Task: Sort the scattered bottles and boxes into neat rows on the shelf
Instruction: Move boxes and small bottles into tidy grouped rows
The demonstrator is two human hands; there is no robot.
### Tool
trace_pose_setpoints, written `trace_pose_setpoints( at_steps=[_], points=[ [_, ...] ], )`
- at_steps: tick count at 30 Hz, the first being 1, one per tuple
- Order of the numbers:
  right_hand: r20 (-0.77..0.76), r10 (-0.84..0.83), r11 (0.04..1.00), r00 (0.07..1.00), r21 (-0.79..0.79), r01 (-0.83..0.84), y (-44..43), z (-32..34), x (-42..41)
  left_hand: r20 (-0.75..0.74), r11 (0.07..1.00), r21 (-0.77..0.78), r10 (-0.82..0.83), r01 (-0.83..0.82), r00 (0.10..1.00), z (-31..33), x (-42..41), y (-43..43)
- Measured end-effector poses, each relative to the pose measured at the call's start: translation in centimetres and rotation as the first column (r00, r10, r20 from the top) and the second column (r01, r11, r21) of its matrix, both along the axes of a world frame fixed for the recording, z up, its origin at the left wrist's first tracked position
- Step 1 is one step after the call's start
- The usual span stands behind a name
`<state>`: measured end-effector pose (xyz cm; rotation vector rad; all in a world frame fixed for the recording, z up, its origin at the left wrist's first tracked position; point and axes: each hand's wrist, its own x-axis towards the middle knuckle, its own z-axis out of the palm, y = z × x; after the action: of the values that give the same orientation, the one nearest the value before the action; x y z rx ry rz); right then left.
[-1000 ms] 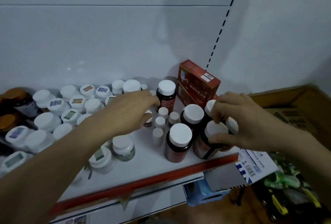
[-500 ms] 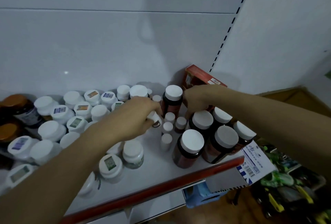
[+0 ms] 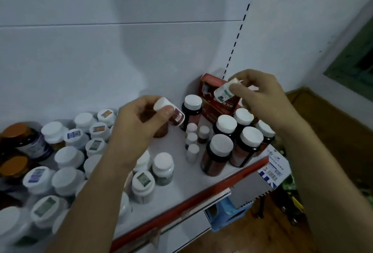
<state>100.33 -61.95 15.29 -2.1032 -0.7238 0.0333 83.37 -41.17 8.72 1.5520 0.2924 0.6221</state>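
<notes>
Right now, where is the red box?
In the head view the red box stands back right on the shelf, against the wall, behind the dark bottles, partly hidden by the right hand.

A small brown bottle (image 3: 175, 113), white-capped, lay tilted in the left hand (image 3: 137, 123) above the shelf (image 3: 181, 182). The right hand (image 3: 260, 95) pinched a small white bottle (image 3: 223, 92) with a green label. Tall brown bottles (image 3: 217, 157) clustered front-right, with a red box (image 3: 210, 89) upright behind them.

A blue plastic stool (image 3: 225, 215) stands on the brown floor (image 3: 260, 241), and a green frame (image 3: 352, 66) shows at far right.
</notes>
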Motion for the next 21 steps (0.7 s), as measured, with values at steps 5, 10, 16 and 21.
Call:
trace_pose_setpoints(
  at_steps=[5, 10, 16, 21],
  points=[
    [-0.426, 0.064, 0.767, 0.902, 0.599, 0.229, -2.7, -2.9, -11.2, 0.133, 0.975, -0.211, -0.048, 0.076, 0.990, 2.2, -4.6, -1.0],
    [-0.562, 0.275, 0.593, 0.780, 0.738, 0.322, -2.7, -6.8, -20.9, 0.182, 0.890, -0.428, -0.082, 0.154, 0.980, 0.9, -12.8, -3.7],
    [-0.649, 0.246, 0.666, 0.720, 0.653, 0.361, 0.0, -11.9, -31.3, 0.062, 0.857, -0.515, 0.068, -0.026, 0.996, -3.6, -27.2, -2.7],
    [-0.645, 0.394, 0.770, 0.655, 0.620, 0.147, 6.5, -13.8, -41.0, -0.018, 0.814, -0.452, 0.401, -0.365, 0.916, -4.9, -42.3, 0.5]
  ],
)
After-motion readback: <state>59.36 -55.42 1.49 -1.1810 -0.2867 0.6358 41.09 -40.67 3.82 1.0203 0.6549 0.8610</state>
